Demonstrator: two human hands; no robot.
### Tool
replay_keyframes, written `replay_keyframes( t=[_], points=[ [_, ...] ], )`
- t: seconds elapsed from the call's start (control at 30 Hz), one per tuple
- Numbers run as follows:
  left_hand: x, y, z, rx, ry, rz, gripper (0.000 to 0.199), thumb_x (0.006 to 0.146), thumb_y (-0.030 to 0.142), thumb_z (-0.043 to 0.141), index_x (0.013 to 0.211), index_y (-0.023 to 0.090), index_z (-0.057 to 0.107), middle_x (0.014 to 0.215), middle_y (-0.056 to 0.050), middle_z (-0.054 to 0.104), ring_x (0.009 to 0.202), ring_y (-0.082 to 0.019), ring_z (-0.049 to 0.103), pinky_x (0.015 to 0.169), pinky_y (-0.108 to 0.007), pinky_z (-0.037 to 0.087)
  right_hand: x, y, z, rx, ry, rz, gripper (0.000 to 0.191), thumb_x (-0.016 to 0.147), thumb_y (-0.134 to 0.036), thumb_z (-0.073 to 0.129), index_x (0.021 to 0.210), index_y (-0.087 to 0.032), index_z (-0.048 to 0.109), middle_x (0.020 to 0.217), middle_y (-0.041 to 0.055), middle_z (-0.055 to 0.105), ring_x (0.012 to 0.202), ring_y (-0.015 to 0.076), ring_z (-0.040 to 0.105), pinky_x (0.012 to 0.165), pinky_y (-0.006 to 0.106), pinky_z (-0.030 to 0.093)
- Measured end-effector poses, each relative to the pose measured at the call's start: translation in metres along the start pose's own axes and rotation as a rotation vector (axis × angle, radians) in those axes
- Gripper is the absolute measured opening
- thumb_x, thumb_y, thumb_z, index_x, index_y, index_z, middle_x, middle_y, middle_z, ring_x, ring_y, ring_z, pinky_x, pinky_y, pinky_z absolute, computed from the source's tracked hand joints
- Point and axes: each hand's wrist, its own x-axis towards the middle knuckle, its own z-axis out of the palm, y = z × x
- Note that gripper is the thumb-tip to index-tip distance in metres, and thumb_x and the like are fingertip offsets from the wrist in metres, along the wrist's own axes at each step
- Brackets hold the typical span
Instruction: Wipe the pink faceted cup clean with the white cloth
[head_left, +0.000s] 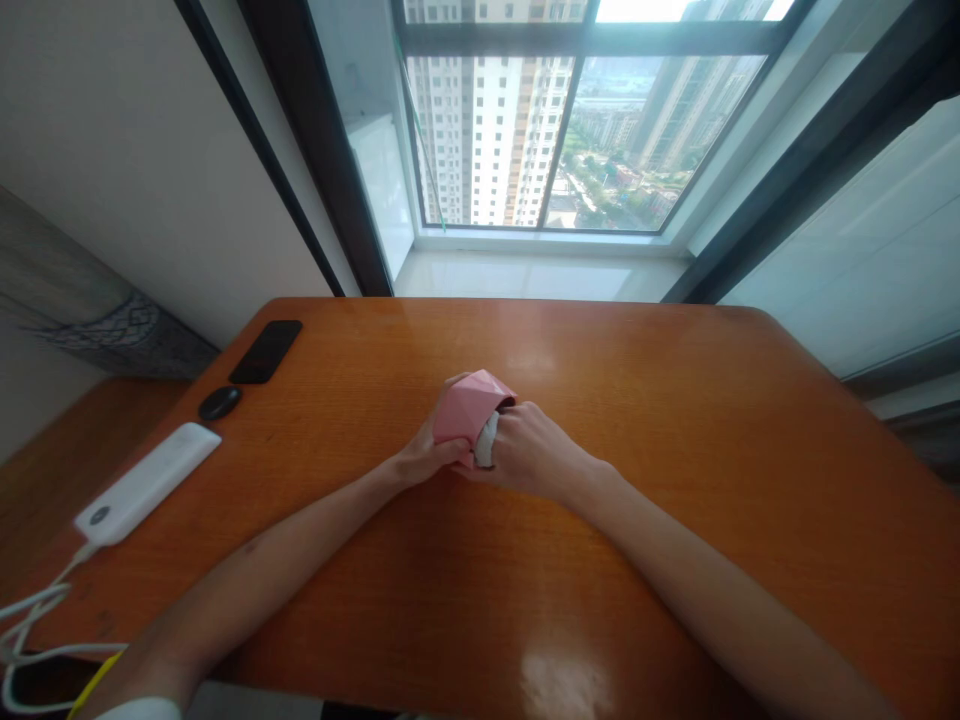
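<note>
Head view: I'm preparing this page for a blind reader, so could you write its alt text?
A person's left hand holds a faceted pink object while the right hand is at its opening, where something white shows. A phone, mouse and corded white bar lie at left on the wooden table; a window beyond shows tall buildings.
</note>
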Motion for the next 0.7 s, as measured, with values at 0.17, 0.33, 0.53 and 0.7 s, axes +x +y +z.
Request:
replay_keyframes(
  t=[0.17, 0.33, 0.53, 0.7],
  points=[
    [-0.002, 0.003, 0.001, 0.061, 0.028, 0.001, 0.088, 0.081, 0.073, 0.086, 0.148, 0.022, 0.062, 0.136, -0.014, 0.073, 0.131, -0.045, 0.067, 0.109, -0.059, 0.06, -0.004, 0.004, 0.016, 0.044, 0.158, -0.023, 0.03, 0.094, -0.039, 0.072, 0.07, -0.02, 0.071, 0.065, 0.0069, 0.072, 0.062, 0.0177, 0.057, 0.061, 0.035, 0.031],
    [-0.001, 0.006, 0.005, 0.034, -0.111, 0.056, 0.096, 0.09, 0.072, 0.079, 0.166, 0.026, 0.041, 0.162, -0.017, 0.054, 0.143, -0.041, 0.059, 0.121, -0.055, 0.05, -0.009, 0.0, 0.027, 0.644, 0.211, 0.201, 0.028, 0.085, -0.044, 0.078, 0.074, -0.023, 0.063, 0.067, 0.0014, 0.066, 0.063, 0.0174, 0.058, 0.062, 0.031, 0.044],
    [-0.003, -0.001, 0.003, 0.071, -0.135, 0.114, 0.107, 0.089, 0.077, 0.078, 0.172, 0.031, 0.029, 0.175, -0.017, 0.034, 0.156, -0.043, 0.043, 0.127, -0.057, 0.043, -0.007, -0.011, 0.034, 1.375, 0.31, 0.511, 0.038, 0.074, -0.04, 0.094, 0.092, -0.021, 0.065, 0.069, -0.0049, 0.058, 0.06, 0.0123, 0.052, 0.055, 0.024, 0.043],
    [-0.001, -0.002, 0.002, 0.429, -0.117, 0.282, 0.124, 0.078, 0.05, 0.099, 0.174, 0.03, 0.022, 0.178, -0.018, 0.025, 0.164, -0.045, 0.029, 0.137, -0.065, 0.027, -0.005, 0.002, 0.042, 1.701, 0.404, 0.669, 0.039, 0.067, -0.032, 0.095, 0.096, -0.017, 0.074, 0.076, -0.002, 0.067, 0.065, 0.0121, 0.057, 0.059, 0.022, 0.05]
  ],
)
